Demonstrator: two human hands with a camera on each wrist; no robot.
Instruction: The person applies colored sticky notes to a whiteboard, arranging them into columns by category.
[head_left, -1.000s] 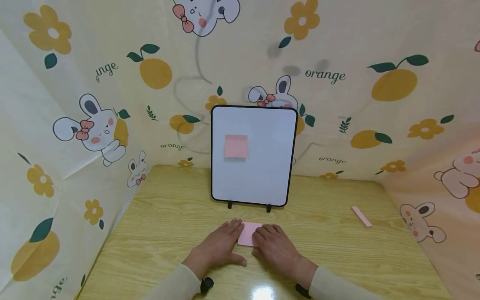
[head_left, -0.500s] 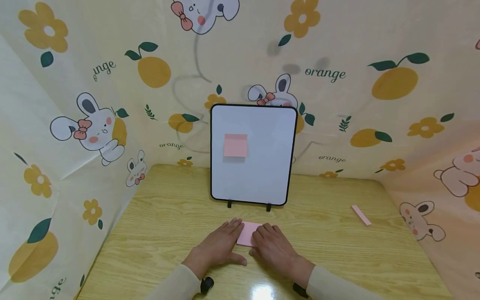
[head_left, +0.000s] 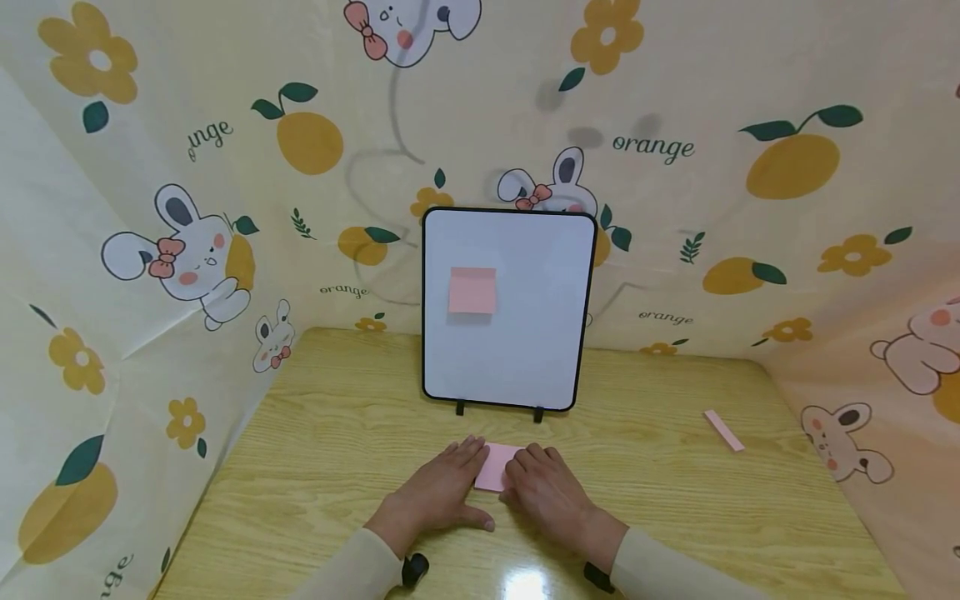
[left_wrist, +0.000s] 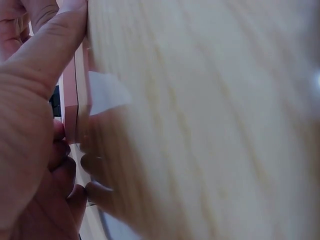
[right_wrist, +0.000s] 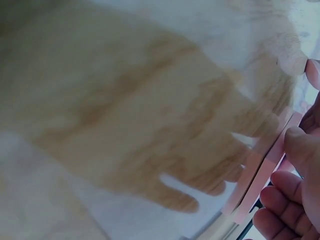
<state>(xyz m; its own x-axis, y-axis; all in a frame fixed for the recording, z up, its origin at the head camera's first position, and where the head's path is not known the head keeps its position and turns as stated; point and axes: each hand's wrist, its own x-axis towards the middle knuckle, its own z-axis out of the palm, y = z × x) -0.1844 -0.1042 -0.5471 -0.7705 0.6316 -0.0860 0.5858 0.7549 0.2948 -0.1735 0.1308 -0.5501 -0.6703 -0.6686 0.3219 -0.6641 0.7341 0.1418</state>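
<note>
A pink sticky note pad (head_left: 492, 467) lies flat on the wooden table in front of the whiteboard. Across its left edge my left hand (head_left: 435, 492) rests with straight fingers, the thumb held out to the right over the table. My right hand (head_left: 551, 500) curls its fingers over the pad's right part and pinches it, with the thumb (right_wrist: 296, 145) right at the pad's near edge in the right wrist view. The right fingers cover that side of the pad. Seen from the left wrist, the pad's edge (left_wrist: 71, 100) shows between the hands.
Behind the hands a black-framed whiteboard (head_left: 517, 350) stands on two small black feet. One pink sticky note (head_left: 472, 291) is stuck on its upper left. A narrow pink strip (head_left: 723, 431) lies at the table's right. Patterned cloth walls (head_left: 660, 233) enclose the table (head_left: 315, 467).
My right hand and wrist have shifted slightly to the left at the pad's right side. The left hand, the pad and the whiteboard stay in place.
</note>
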